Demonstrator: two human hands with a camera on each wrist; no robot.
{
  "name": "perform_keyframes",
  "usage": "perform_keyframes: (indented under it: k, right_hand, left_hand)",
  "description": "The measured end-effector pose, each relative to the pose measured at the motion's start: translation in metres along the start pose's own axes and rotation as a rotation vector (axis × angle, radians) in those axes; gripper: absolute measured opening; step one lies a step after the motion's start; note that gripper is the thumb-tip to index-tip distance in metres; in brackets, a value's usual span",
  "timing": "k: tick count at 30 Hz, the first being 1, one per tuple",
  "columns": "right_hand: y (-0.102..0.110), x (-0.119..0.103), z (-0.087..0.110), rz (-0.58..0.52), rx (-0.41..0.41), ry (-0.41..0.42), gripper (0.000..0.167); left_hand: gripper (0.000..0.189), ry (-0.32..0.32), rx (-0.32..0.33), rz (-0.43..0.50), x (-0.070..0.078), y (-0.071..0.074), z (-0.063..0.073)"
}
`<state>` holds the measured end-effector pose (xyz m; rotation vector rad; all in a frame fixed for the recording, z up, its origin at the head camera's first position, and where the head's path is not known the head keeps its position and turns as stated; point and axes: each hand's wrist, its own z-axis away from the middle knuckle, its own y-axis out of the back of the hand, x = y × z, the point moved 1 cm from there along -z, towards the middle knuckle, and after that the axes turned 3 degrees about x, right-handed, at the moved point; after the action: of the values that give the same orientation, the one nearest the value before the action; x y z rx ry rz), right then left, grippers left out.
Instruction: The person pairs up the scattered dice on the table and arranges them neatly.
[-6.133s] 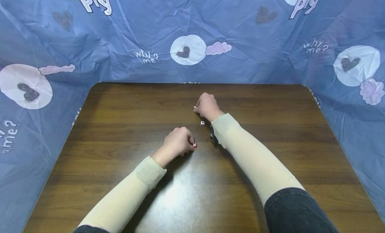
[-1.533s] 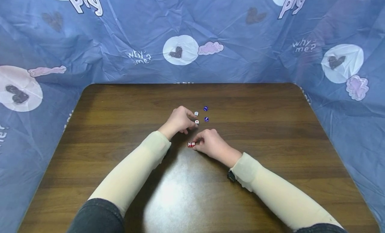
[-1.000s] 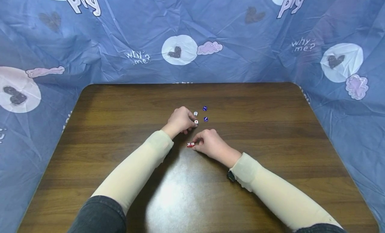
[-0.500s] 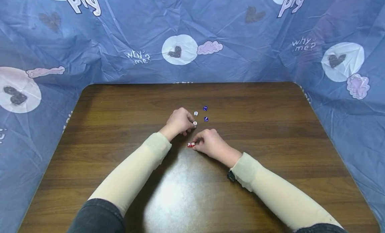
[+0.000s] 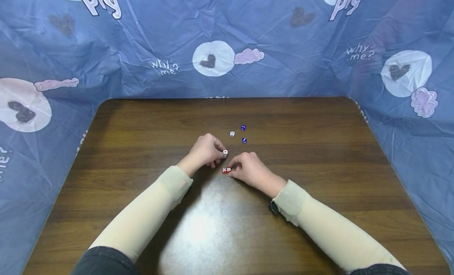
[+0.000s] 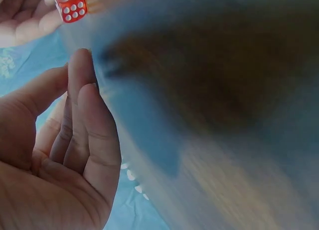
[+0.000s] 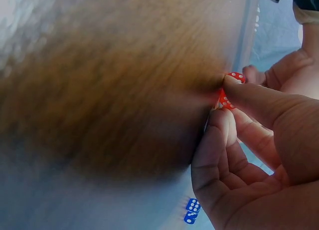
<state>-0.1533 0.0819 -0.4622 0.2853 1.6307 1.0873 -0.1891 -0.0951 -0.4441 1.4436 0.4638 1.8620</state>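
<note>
In the head view my left hand (image 5: 205,149) pinches a white die (image 5: 225,152) between thumb and forefinger, its red pip facing up. Just nearer to me, two red dice (image 5: 224,171) stand side by side on the table, and my right hand (image 5: 251,170) holds the right-hand one by its sides. The right wrist view shows this red die (image 7: 226,100) between thumb and fingertip, with the other red die (image 7: 237,77) beyond. In the left wrist view the left fingers (image 6: 102,120) hide the white die, while a red die (image 6: 71,9) shows above them.
Farther back on the wooden table (image 5: 159,121) lie another white die (image 5: 232,134) and two blue dice, one behind (image 5: 243,127) and one in front (image 5: 244,140). A blue printed cloth (image 5: 298,58) hangs around the table's far and side edges.
My left hand has taken the nearer white die from beside the blue ones and carried it toward me and left. The right hand, earlier at the back, now stays at the red dice.
</note>
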Motion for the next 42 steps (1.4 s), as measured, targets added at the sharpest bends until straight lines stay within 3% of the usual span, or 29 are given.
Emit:
perform_keyframes:
  k: [15, 27, 42]
  right_hand:
    - [0.001, -0.002, 0.000, 0.008, -0.018, -0.020, 0.017]
    - [-0.001, -0.001, -0.001, -0.005, -0.019, -0.013, 0.015]
    - [-0.001, -0.002, 0.000, -0.005, -0.010, -0.011, 0.013]
  left_hand:
    - [0.010, 0.002, -0.002, 0.005, -0.010, -0.004, 0.023]
    - [0.008, 0.003, 0.013, -0.058, -0.008, -0.009, 0.025]
    - [0.006, -0.005, 0.023, -0.049, -0.009, -0.010, 0.027]
